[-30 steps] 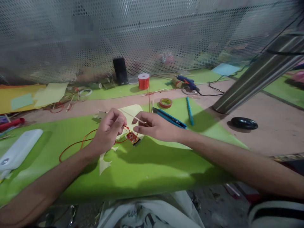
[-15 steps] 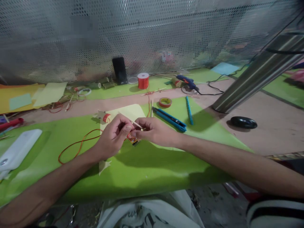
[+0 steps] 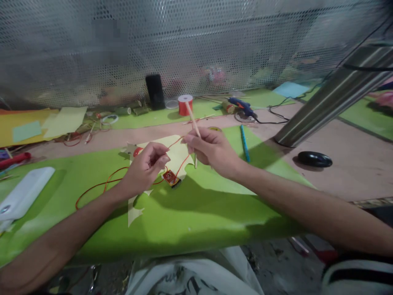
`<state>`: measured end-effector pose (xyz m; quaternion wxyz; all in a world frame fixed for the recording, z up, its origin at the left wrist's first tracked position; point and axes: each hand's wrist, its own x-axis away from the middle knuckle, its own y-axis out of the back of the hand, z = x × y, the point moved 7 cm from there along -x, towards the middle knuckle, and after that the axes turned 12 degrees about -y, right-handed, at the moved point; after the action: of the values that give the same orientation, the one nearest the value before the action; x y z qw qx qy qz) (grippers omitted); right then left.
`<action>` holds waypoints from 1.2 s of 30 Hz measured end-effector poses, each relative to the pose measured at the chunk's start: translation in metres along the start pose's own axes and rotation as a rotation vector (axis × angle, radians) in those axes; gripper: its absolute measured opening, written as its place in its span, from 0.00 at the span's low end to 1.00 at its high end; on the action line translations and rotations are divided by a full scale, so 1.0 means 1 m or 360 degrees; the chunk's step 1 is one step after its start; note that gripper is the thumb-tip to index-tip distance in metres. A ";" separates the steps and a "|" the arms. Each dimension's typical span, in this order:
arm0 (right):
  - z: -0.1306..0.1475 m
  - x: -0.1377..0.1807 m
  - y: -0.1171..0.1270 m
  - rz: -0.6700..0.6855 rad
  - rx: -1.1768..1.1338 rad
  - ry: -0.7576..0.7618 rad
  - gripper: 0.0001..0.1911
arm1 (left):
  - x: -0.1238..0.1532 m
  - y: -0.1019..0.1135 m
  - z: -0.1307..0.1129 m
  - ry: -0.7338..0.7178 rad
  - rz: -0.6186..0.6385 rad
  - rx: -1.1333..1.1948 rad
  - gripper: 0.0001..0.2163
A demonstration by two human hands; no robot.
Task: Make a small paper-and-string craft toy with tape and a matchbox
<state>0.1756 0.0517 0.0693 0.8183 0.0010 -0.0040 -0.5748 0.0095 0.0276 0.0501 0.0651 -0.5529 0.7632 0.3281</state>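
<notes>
My left hand is closed in a pinch on a thin red cord, which runs across to my right hand. My right hand is closed round a slim wooden stick that points up and to the left; the cord meets its fingertips. Below and between the hands lies a small red and yellow matchbox-like piece with a dark end, and cord runs from it. Pale yellow cut paper lies under the hands. A loop of cord rests left of my left hand.
Behind the hands stand a red cord spool and a black phone. A blue glue gun, a blue stick and a black mouse lie to the right, near a slanted metal post. A white power bank is at left.
My hands have moved apart, with the cord now stretched between them. My right hand has risen and the stick tilts more upright. The small red and yellow piece is now uncovered; the blue cutter is hidden.
</notes>
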 end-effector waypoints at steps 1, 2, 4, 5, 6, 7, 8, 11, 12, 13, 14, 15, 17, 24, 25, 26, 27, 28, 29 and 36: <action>0.000 -0.002 0.004 -0.0054 0.0009 0.0004 0.20 | -0.001 -0.001 0.000 0.0019 0.0055 -0.0047 0.11; 0.000 -0.003 0.005 -0.0085 0.0055 0.0008 0.20 | -0.001 -0.003 -0.001 0.0023 0.0110 -0.0097 0.13; -0.002 -0.004 0.004 -0.0092 0.0203 0.0029 0.19 | -0.002 -0.004 -0.005 -0.0015 0.0168 -0.0192 0.15; -0.004 -0.004 0.002 -0.0068 0.0271 0.0038 0.18 | -0.002 -0.004 -0.008 -0.0046 0.0165 -0.0229 0.15; -0.006 -0.004 -0.001 -0.0029 0.0321 0.0042 0.17 | -0.002 -0.003 -0.010 -0.0071 0.0143 -0.0257 0.14; -0.008 -0.003 -0.005 0.0022 0.0355 0.0038 0.16 | -0.002 -0.002 -0.011 -0.0089 0.0107 -0.0267 0.13; -0.011 -0.003 -0.008 0.0074 0.0372 0.0033 0.15 | -0.001 -0.001 -0.011 -0.0098 0.0071 -0.0258 0.13; -0.016 0.000 -0.016 0.0197 0.0367 0.0037 0.13 | 0.000 -0.001 -0.008 -0.0075 0.0027 -0.0146 0.14; -0.016 0.001 -0.018 0.0218 0.0352 0.0046 0.13 | 0.000 -0.002 -0.006 -0.0057 0.0038 -0.0115 0.14; -0.017 0.001 -0.018 0.0225 0.0329 0.0053 0.13 | 0.001 -0.003 -0.005 -0.0036 0.0059 -0.0099 0.14; -0.017 0.001 -0.018 0.0221 0.0301 0.0054 0.13 | 0.001 -0.004 -0.004 -0.0015 0.0076 -0.0094 0.14; -0.018 0.000 -0.018 0.0210 0.0268 0.0049 0.14 | 0.001 -0.005 -0.004 0.0000 0.0086 -0.0090 0.13; -0.020 -0.002 -0.016 0.0168 0.0190 0.0025 0.16 | 0.002 -0.005 -0.005 0.0004 0.0077 -0.0079 0.12; -0.020 -0.004 -0.014 0.0118 0.0131 -0.0003 0.18 | -0.001 0.002 -0.014 -0.0131 -0.0049 -0.0241 0.09; -0.019 -0.003 -0.015 0.0119 0.0179 0.0001 0.17 | -0.001 0.003 -0.014 -0.0138 -0.0062 -0.0275 0.09; -0.019 -0.003 -0.015 0.0120 0.0218 0.0003 0.17 | -0.001 0.004 -0.015 -0.0141 -0.0083 -0.0305 0.09; -0.019 -0.003 -0.016 0.0126 0.0249 0.0004 0.16 | -0.001 0.006 -0.015 -0.0144 -0.0107 -0.0329 0.08; -0.019 -0.003 -0.016 0.0135 0.0275 0.0007 0.16 | -0.001 0.007 -0.015 -0.0145 -0.0129 -0.0343 0.08; -0.020 -0.002 -0.017 0.0144 0.0302 0.0012 0.15 | -0.001 0.007 -0.015 -0.0145 -0.0146 -0.0347 0.07; -0.024 0.003 -0.022 0.0218 0.0406 -0.0010 0.11 | -0.002 0.007 -0.008 -0.0068 -0.0164 -0.0183 0.07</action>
<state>0.1561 0.0417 0.0455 0.8489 0.1027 -0.0796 -0.5124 0.0059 0.0255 0.0601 0.0664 -0.5871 0.7121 0.3792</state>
